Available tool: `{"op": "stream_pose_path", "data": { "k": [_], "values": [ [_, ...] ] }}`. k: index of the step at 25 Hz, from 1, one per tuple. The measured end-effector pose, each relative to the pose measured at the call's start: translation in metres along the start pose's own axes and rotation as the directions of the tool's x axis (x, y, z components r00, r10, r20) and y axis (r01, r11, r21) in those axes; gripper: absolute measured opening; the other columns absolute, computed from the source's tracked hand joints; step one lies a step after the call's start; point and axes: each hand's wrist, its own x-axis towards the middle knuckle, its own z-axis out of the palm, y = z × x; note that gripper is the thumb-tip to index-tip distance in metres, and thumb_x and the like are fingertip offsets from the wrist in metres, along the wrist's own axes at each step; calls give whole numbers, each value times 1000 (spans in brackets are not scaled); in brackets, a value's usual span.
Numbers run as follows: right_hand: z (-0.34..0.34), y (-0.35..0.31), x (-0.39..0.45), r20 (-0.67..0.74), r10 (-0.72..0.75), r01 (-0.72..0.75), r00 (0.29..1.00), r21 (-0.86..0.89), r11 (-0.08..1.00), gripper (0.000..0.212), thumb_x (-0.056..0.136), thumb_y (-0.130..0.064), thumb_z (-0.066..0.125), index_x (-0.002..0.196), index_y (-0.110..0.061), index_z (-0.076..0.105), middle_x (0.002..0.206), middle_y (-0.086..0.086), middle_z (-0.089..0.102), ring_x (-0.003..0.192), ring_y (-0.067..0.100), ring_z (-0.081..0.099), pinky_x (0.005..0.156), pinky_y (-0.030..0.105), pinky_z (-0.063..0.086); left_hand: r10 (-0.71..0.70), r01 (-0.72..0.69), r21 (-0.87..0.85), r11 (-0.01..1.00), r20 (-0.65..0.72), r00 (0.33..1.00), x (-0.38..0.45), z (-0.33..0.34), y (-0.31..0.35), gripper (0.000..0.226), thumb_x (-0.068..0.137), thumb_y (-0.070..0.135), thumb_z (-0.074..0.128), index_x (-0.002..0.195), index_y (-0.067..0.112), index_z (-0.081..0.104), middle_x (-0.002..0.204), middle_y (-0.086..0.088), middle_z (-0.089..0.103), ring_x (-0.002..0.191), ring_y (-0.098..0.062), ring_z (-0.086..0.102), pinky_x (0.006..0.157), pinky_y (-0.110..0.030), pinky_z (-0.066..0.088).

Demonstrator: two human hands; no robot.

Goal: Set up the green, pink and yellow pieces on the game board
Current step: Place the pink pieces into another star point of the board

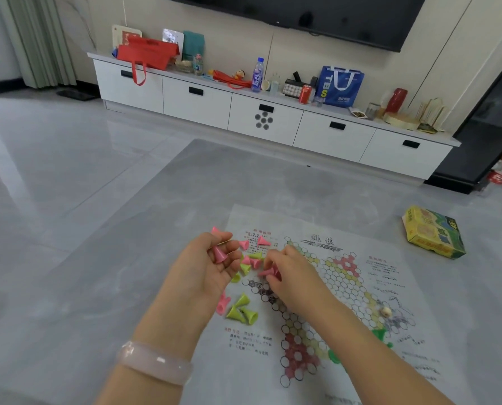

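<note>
Sorting at centre frame, we cup a pink cone (219, 254) in our left hand (207, 270), fingers curled around it, while our right hand (290, 276) pinches another pink piece (270, 271) (both above the paper board (375, 287)). Loose yellow-green cones (241, 309) lie just below the left hand.

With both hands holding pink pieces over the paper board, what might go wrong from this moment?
1. The left hand holds a pink piece loosely in its half-open palm; it may slip out.
2. The yellow-green pieces lie tipped over in a loose pile near the left wrist; a wrist movement could scatter them.
3. The game board is a thin sheet on the smooth surface, and the right hand reaching over it may shift it.
</note>
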Motion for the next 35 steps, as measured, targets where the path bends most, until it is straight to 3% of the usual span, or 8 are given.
{"op": "stream_pose_path", "data": {
  "k": [5,10,15,17,22,27,30,35],
  "values": [
    [-6,2,-7,22,106,-108,994,207,972,5,85,-16,58,85,-21,56,89,-6,49,70,0,45,58,10,31,3,-3,-27,1000,-7,1000,-1,4,-6,17,89,2,40,80,0,54,63,-10,55,60,-19,51,47,-19,50],
    [-50,-15,-19,0,109,-87,994,595,799,9,83,-13,61,87,-21,61,92,-4,61,58,1,57,54,14,47,-84,90,-130,987,51,995,-4,14,-19,17,89,3,41,85,-4,57,83,-18,56,77,-25,57,77,-33,52],
    [-65,-38,-29,-49,-63,79,997,443,893,13,79,-19,66,86,-30,65,99,-13,59,72,1,59,65,12,46,-277,343,-266,901,255,926,-11,24,-31,35,95,17,31,81,-1,58,71,-16,66,54,-22,67,53,-32,58],
    [-73,-38,-34,-104,-50,94,993,475,875,11,78,-25,66,83,-35,66,101,-18,57,74,-3,56,68,9,45,-302,382,-325,865,269,914,-10,26,-32,31,94,15,34,79,1,56,67,-15,63,52,-24,66,59,-34,58],
    [-102,14,-30,-277,308,-72,910,627,776,12,85,-19,58,90,-29,62,87,-6,65,78,5,59,61,16,51,-293,329,-237,914,173,940,-6,27,-36,21,91,10,39,96,0,57,65,-10,55,58,-17,50,50,-22,48],
    [-83,103,-31,-162,572,-362,804,630,687,6,89,-9,52,93,-6,56,82,11,69,69,18,60,66,28,52,-178,204,-178,963,148,973,-3,27,-29,20,90,7,38,94,-2,55,72,-12,52,65,-19,48,64,-27,41],
    [-64,130,-28,-145,604,-433,784,570,699,4,88,-11,53,84,-11,55,80,12,69,65,19,60,69,37,54,-182,222,-180,958,214,960,-6,32,-29,23,85,3,41,103,-3,54,75,-15,53,69,-22,51,70,-31,45],
    [-57,144,-7,-256,541,-399,801,445,802,4,84,-22,60,85,-22,64,83,-1,59,70,11,51,57,22,39,-209,251,-143,957,255,944,-8,37,-32,24,75,2,46,96,-4,57,76,-16,57,69,-24,54,69,-31,46]
  ]
}}
